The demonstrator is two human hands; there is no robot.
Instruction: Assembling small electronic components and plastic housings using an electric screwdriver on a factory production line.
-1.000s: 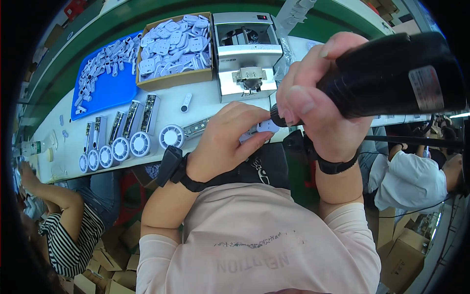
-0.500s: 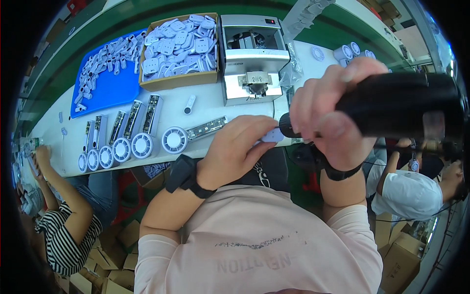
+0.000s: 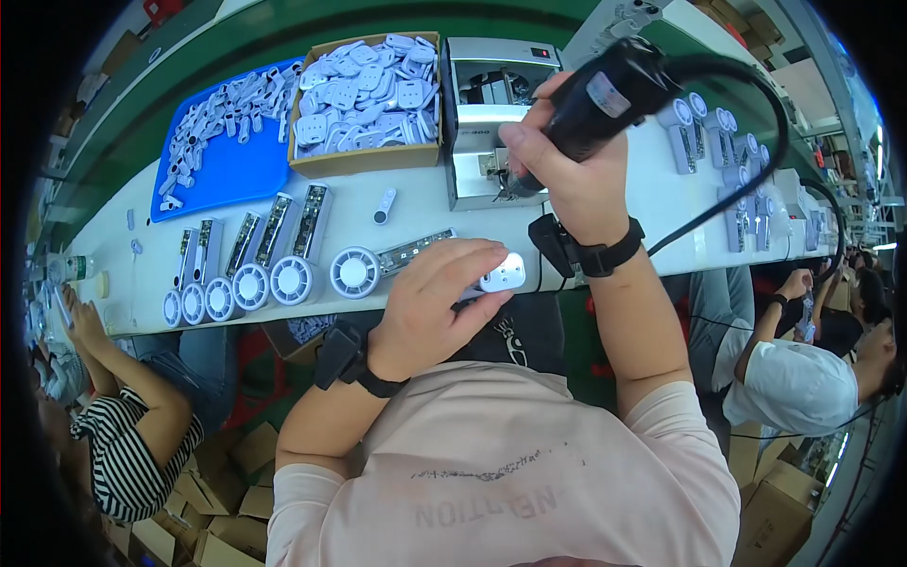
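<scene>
Your left grip (image 3: 425,298): closed about a small pale cover piece (image 3: 504,272), pinched between thumb and fingers, at the near edge of the white surface (image 3: 661,194); its exposed face is brightly lit.

Your right grip (image 3: 574,170): wrapped around a black power tool (image 3: 600,99), raised, its nose angled down and apart from the piece. A thick black cable (image 3: 786,109) loops off its rear end to the right.

On the surface, left to right: one row of five pale units (image 3: 251,283), round grilled ends toward you, open bodies showing circuit boards; a sixth unit (image 3: 355,273), body angled toward your left grip; one loose slim pale part (image 3: 385,206) beyond it. Behind these: one blue tray (image 3: 231,180) of small slim parts; one cardboard box (image 3: 368,164) heaped with pale covers; one silver machine (image 3: 475,123), partly behind your right grip. Far right: a cluster of further pale units (image 3: 737,180).

Room: at left, a person in a striped top (image 3: 142,463); at right, a person in a white top (image 3: 794,378); cardboard cartons (image 3: 777,506) on the floor to both sides.
</scene>
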